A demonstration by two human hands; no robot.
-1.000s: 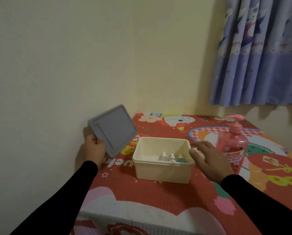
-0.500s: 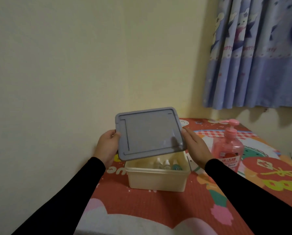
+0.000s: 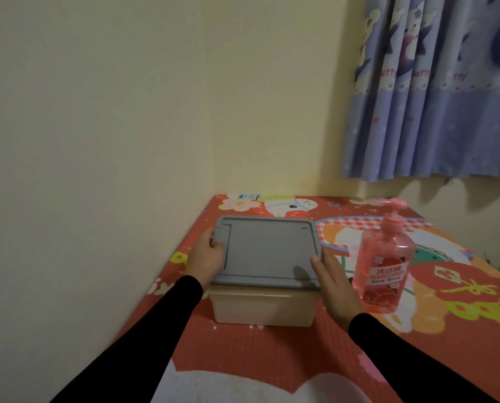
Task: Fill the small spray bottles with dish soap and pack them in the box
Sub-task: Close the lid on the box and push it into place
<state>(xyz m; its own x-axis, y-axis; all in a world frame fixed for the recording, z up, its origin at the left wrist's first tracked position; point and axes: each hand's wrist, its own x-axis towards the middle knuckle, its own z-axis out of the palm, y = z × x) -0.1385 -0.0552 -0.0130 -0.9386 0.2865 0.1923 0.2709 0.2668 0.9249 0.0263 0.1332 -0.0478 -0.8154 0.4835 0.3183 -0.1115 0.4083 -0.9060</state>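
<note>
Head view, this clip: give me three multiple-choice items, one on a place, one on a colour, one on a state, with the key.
1. Where does the pink dish soap bottle stand?
A. right of the box
B. inside the box
C. on the lid

2. What colour is the lid?
A. white
B. grey
C. red

3. How is the cream box?
A. open
B. tipped over
C. covered by the lid

Key: 1 A, it stands on the mat beyond the right hand. 2 B, its top is grey. 3 C, the lid lies over it, left hand at its edge.
</note>
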